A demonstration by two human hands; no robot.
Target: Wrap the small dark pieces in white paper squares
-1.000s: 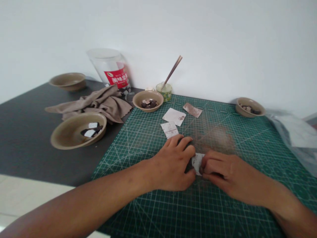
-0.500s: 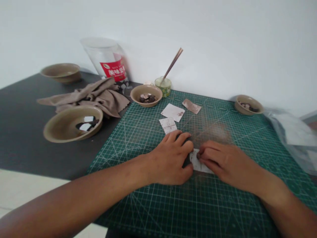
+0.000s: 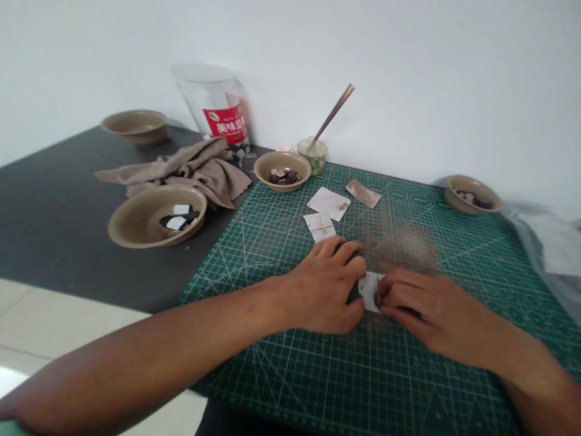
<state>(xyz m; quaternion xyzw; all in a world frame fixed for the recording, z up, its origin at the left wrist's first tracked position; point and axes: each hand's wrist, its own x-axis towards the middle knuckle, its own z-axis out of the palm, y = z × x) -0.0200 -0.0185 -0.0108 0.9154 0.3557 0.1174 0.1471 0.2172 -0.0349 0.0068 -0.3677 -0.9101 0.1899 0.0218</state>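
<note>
A small white paper piece (image 3: 370,290) with dark smudges lies on the green cutting mat (image 3: 308,378). At its left end rests my left hand (image 3: 329,287), fingers apart and bent down to the mat; a dark patch shows between finger and thumb. My right hand (image 3: 420,309) pinches a small dark brown lump (image 3: 378,300) against the paper. Behind my left hand lie a smudged, lined paper (image 3: 320,226), a white paper (image 3: 329,203) and a brown-stained strip (image 3: 363,194).
Left on the dark table (image 3: 68,242) are a bowl with dark and white pieces (image 3: 131,224), a brown cloth (image 3: 181,166), another bowl (image 3: 136,124) and a clear jar (image 3: 227,124). Behind stand a bowl (image 3: 284,181), a glass with chopsticks (image 3: 313,154) and a right-hand bowl (image 3: 469,203).
The view has shifted, so the things appear farther right. My right hand with the dark lump has moved slightly rightward along the paper; my left hand stays at the paper's left end.
</note>
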